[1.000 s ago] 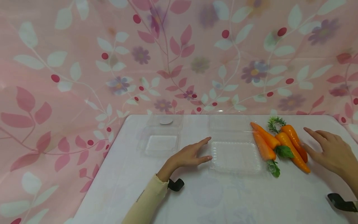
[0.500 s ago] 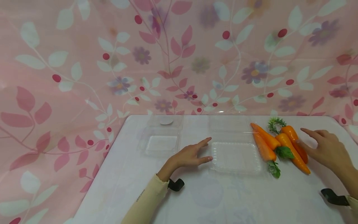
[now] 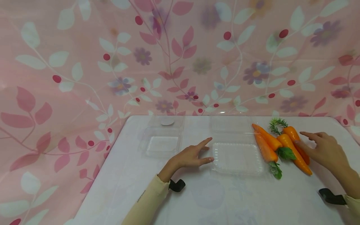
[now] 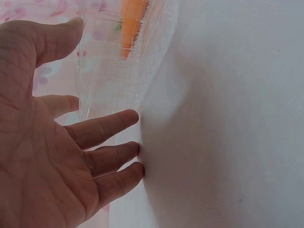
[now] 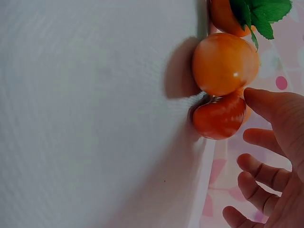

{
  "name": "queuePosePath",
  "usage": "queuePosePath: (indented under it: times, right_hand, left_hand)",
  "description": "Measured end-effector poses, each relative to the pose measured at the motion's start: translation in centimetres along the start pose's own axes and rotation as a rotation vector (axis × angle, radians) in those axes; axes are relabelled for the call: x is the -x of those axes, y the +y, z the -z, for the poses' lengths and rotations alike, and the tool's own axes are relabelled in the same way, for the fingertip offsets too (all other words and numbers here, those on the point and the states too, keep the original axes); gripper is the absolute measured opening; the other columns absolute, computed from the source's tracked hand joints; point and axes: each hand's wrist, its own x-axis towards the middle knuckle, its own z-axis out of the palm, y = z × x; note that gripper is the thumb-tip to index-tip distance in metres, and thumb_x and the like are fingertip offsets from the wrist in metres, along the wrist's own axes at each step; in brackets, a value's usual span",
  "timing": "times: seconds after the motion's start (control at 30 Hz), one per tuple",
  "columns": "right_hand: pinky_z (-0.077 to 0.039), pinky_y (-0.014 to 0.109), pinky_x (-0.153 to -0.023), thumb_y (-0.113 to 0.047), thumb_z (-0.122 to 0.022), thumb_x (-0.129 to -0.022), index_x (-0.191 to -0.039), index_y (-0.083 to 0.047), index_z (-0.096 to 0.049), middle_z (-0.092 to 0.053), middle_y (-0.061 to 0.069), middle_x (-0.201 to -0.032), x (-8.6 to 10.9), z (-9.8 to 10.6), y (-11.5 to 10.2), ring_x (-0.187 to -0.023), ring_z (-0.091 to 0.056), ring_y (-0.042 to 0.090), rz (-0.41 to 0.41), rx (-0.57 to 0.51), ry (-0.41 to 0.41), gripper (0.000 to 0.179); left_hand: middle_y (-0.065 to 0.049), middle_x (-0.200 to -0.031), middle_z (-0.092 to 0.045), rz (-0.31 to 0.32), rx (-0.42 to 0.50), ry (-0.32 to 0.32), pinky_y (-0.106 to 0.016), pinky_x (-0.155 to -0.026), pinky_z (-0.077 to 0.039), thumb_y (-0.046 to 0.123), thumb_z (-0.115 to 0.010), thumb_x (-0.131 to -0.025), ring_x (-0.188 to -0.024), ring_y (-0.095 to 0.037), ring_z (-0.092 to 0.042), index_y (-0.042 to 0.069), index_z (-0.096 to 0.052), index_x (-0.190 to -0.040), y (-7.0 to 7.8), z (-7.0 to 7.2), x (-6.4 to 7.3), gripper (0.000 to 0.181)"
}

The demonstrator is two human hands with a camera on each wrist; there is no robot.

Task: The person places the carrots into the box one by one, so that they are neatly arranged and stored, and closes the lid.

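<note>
My left hand (image 3: 191, 156) is at the left edge of a clear plastic clamshell box (image 3: 237, 157), its lid raised behind. Thumb and index fingertip touch or nearly touch the box rim; in the left wrist view the other fingertips (image 4: 130, 115) rest by the white cloth. To the right of the box lies a group of several orange carrots (image 3: 289, 142) with green tops. My right hand (image 3: 327, 151) hovers over the rightmost carrot (image 3: 293, 134), fingers spread. In the right wrist view its thumb is close to the reddish-orange carrot (image 5: 221, 116); contact cannot be told.
A smaller clear clamshell box (image 3: 163, 145) stands open at the left, with a white oval sticker (image 3: 167, 122) on its lid. White cloth covers the table (image 3: 219, 200). A pink floral curtain (image 3: 180, 56) hangs directly behind the table's back edge.
My right hand has moved left, in over the rightmost carrot. The left hand, both boxes and the carrots stay where they were.
</note>
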Motion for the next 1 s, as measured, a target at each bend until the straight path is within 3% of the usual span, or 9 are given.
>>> queuePosePath:
  times: [0.47, 1.0]
  right_hand:
    - [-0.05, 0.047, -0.053, -0.051, -0.068, -0.088, -0.119, 0.01, -0.058, -0.051, 0.034, -0.098, -0.33, -0.05, -0.11, -0.078, -0.048, 0.043, -0.014, -0.029, -0.025, 0.069]
    - [-0.046, 0.036, -0.052, -0.059, -0.064, -0.088, -0.112, 0.016, -0.058, -0.057, 0.035, -0.095, -0.45, 0.78, -0.2, -0.077, -0.052, 0.041, -0.145, -0.046, -0.149, 0.079]
  left_hand:
    - [-0.005, -0.139, -0.057, 0.0, -0.006, -0.007, -0.041, -0.107, -0.038, 0.057, -0.058, -0.093, -0.13, -0.017, -0.049, 0.027, -0.015, -0.159, 0.07, 0.27, -0.03, 0.084]
    - [-0.004, -0.139, -0.057, 0.018, 0.02, -0.014, -0.042, -0.106, -0.039, 0.058, -0.058, -0.093, -0.132, -0.018, -0.047, 0.032, -0.014, -0.159, 0.12, 0.25, 0.0, 0.084]
